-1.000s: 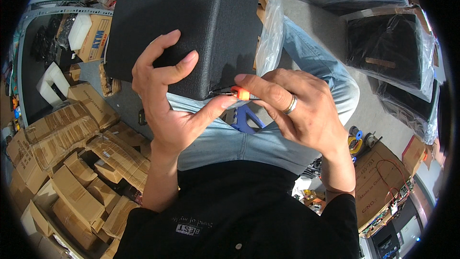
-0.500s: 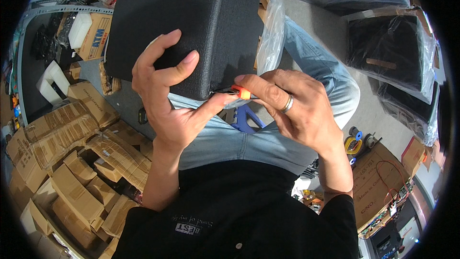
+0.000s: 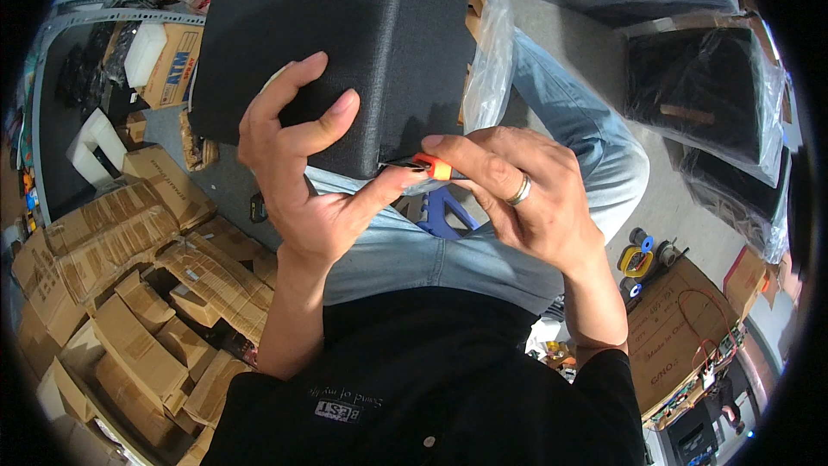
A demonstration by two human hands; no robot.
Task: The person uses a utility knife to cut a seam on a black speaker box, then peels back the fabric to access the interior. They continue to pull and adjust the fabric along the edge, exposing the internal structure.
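Note:
A black textured box rises above my lap, its rounded corner between my hands. My left hand has its bent fingers spread against the box, and its thumb reaches the corner beside a tool tip. My right hand is closed on a small orange-and-black tool, with a silver ring on one finger. The tool's dark tip meets the lower corner of the box, partly hidden by my left thumb. A blue plastic piece shows below the hands, between my jeans-clad legs.
Flattened cartons pile at left, below a metal rack with foam pieces. Plastic-wrapped black boxes stand at right. Spools, a large carton and wired boards lie lower right, near a small figure of a person.
My right hand and forearm have shifted slightly up and leftward, with the tool still at the corner. My left hand holds nearly still. A small figure now shows at the lower right.

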